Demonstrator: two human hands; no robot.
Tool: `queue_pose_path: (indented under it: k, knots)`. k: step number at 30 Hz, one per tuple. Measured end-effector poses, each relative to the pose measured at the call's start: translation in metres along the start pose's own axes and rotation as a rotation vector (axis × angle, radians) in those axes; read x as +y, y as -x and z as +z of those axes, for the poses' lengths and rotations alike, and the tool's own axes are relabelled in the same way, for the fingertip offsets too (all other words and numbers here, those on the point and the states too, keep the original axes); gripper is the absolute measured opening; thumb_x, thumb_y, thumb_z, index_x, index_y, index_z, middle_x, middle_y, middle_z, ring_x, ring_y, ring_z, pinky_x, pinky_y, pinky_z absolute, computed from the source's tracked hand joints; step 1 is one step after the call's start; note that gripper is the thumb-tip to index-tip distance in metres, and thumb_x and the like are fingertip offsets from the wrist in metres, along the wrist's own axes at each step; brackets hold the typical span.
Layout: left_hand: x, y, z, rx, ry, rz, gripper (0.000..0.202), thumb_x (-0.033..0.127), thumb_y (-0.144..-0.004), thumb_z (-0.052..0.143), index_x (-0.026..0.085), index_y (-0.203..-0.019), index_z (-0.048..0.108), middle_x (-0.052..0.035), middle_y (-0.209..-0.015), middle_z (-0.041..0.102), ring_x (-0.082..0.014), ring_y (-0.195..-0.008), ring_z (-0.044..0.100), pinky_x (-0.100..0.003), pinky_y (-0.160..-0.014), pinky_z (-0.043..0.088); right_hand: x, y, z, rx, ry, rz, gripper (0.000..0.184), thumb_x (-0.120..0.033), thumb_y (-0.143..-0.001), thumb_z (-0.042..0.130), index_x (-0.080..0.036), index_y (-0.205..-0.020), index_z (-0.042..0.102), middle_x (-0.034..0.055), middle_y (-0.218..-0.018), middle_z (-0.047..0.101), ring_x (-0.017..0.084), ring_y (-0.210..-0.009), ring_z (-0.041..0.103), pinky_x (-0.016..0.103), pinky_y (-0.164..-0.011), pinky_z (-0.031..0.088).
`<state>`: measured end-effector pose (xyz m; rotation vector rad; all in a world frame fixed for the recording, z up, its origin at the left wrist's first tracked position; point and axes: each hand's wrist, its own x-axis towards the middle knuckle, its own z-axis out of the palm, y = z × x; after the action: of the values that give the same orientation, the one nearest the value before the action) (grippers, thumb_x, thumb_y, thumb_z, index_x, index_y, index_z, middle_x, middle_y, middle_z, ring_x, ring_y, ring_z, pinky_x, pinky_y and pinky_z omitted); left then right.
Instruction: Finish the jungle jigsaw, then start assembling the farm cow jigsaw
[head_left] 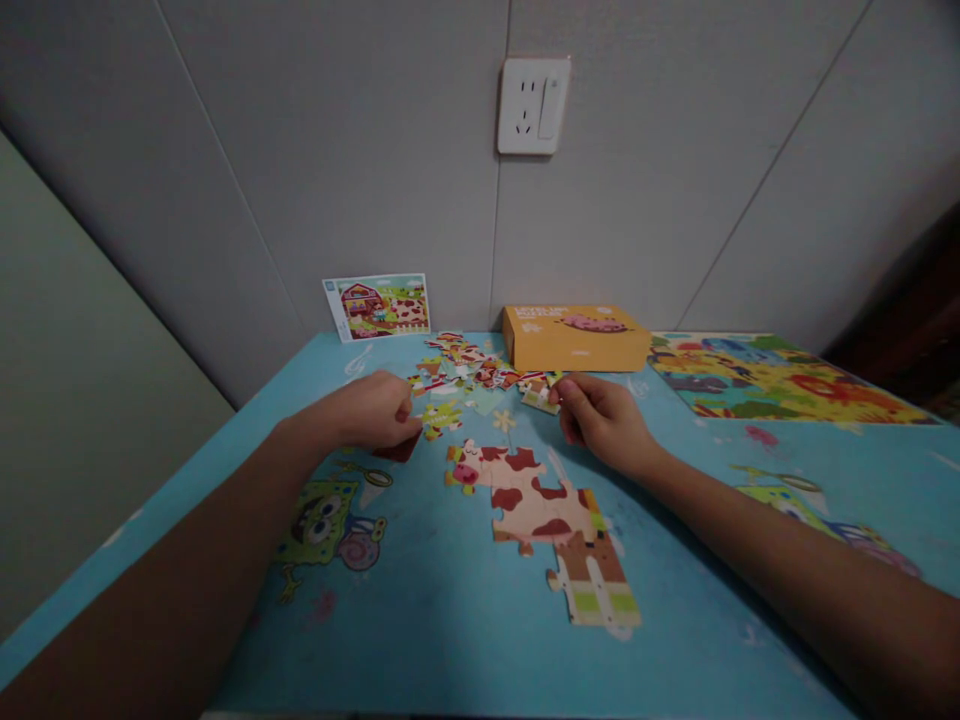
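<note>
My left hand (379, 410) is closed, its fingers curled over a dark red puzzle piece (400, 449) that shows just below them. To the right, my right hand (604, 422) pinches a puzzle piece (538, 394) with green and white on it, at the edge of a loose heap of puzzle pieces (469, 365). Nearer to me lies a joined section of puzzle (536, 500) showing a brown-spotted cow and, at its lower end, a fence. One loose green piece (441, 420) lies beside my left fingers.
A picture card (385, 306) of a farm leans against the wall at the back left. Behind the heap stands an orange puzzle box (577, 338). A colourful assembled picture (780, 380) lies at the right. The table cover (450, 630) is blue with cartoon prints.
</note>
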<state>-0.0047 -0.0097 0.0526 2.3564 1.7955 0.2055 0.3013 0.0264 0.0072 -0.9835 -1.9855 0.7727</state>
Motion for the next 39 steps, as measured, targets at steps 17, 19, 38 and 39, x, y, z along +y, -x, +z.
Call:
queue_pose_path:
  k: [17,19,38,39]
  knots:
    - [0.019,0.015,0.004,-0.068,-0.232,-0.325,0.049,0.069,-0.059,0.068,0.021,-0.069,0.06,-0.0091,-0.07,0.066,-0.0266,-0.062,0.061,-0.031,-0.054,0.038,-0.012,0.0,-0.001,-0.052,0.036,-0.021,0.043,-0.047,-0.095,0.04,-0.018,-0.068,0.058,-0.0029,-0.042,0.052,0.011,-0.038,0.042,0.024,-0.046,0.034]
    - [0.022,0.016,0.004,-0.096,-0.23,-0.335,0.046,0.065,-0.062,0.067,0.021,-0.069,0.059,-0.011,-0.074,0.067,-0.0284,-0.066,0.063,-0.031,-0.054,0.038,-0.014,0.0,0.0,-0.053,0.047,-0.018,0.043,-0.046,-0.095,0.04,-0.018,-0.067,0.057,-0.0028,-0.042,0.051,0.011,-0.039,0.043,0.024,-0.047,0.035]
    - [0.076,0.014,0.047,0.199,1.005,0.119,0.041,0.04,-0.071,0.078,0.023,-0.086,0.044,0.0075,-0.063,0.057,-0.0125,-0.05,0.059,-0.023,-0.048,0.045,-0.039,0.015,0.019,-0.386,-0.026,-0.126,0.026,-0.041,-0.088,0.06,-0.017,-0.08,0.063,-0.003,-0.059,0.056,0.007,-0.048,0.043,0.02,-0.045,0.031]
    - [0.077,0.015,0.048,0.187,1.053,0.127,0.041,0.04,-0.071,0.078,0.023,-0.087,0.043,0.0077,-0.062,0.057,-0.0124,-0.049,0.059,-0.023,-0.047,0.046,-0.041,0.017,0.021,-0.392,-0.04,-0.132,0.029,-0.041,-0.089,0.058,-0.017,-0.074,0.061,-0.0034,-0.056,0.052,0.007,-0.047,0.041,0.02,-0.045,0.03]
